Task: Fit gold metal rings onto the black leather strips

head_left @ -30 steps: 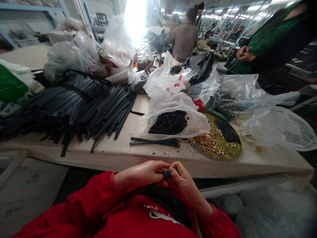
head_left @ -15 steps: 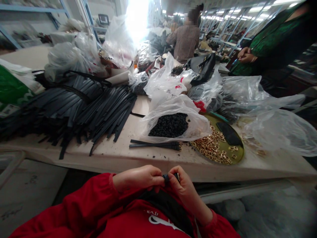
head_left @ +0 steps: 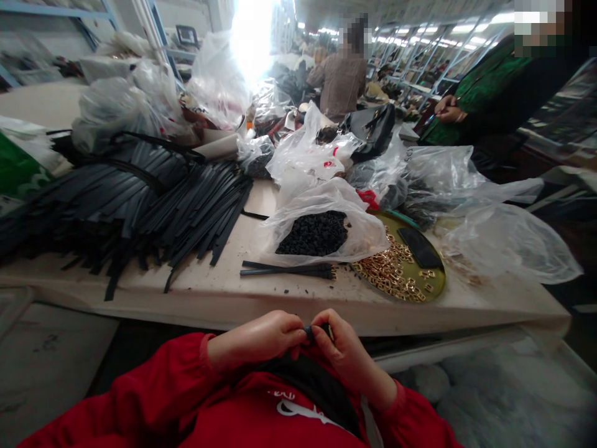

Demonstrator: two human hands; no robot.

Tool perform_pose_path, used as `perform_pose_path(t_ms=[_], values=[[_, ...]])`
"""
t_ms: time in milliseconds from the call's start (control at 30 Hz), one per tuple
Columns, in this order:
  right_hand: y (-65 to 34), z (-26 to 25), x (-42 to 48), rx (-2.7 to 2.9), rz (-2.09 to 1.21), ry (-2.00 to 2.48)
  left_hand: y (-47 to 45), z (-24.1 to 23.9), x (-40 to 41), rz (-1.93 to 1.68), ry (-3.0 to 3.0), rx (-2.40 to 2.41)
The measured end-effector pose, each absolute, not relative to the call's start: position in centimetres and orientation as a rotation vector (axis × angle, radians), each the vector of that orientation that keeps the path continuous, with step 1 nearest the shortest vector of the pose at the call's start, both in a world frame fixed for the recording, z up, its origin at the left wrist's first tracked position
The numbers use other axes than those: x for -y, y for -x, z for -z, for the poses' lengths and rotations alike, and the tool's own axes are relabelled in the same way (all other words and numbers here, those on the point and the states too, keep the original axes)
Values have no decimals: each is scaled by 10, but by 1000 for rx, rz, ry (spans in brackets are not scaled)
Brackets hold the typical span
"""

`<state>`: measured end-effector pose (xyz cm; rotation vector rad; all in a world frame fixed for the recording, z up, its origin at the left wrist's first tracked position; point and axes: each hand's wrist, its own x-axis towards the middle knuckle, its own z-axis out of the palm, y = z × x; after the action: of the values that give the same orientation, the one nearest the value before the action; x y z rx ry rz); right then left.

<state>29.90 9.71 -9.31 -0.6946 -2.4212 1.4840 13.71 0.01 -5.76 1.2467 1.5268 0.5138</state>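
Observation:
My left hand [head_left: 273, 335] and my right hand [head_left: 342, 348] meet in front of my red top, below the table edge. Both are closed, fingertips pinching a short dark strap piece [head_left: 308, 333] between them. Most of it is hidden by my fingers. Just beyond, on the table, several black straps [head_left: 284, 270] lie together with gold ends pointing right. Behind these, an open clear plastic bag [head_left: 368, 246] holds many small black pieces [head_left: 312, 235]. To the right, a round yellowish tray [head_left: 436, 286] carries loose gold buckles [head_left: 385, 274] and a dark flat slab [head_left: 416, 247].
A large heap of long black strips [head_left: 140, 193] covers the table's left side. Plastic bags [head_left: 513, 239] crowd the right and back, near a black handbag [head_left: 373, 130]. One person in green [head_left: 485, 93] stands at right; another [head_left: 342, 87] is farther back.
The view has shifted slightly, so table items sit a little farther left. My hands stay together on the strap piece; the gold part visible earlier at my right fingers is now mostly hidden.

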Motion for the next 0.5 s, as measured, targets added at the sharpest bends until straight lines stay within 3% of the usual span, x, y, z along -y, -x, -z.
perform_pose_path(t_ms=[233,500], values=[[-301,90,-99,2502,-1295,635,-145,60,-5,-489,-1392,-1660],[-301,85,-103,2393,-1523,643,-138,49,-8,-440,-1421,-1586]])
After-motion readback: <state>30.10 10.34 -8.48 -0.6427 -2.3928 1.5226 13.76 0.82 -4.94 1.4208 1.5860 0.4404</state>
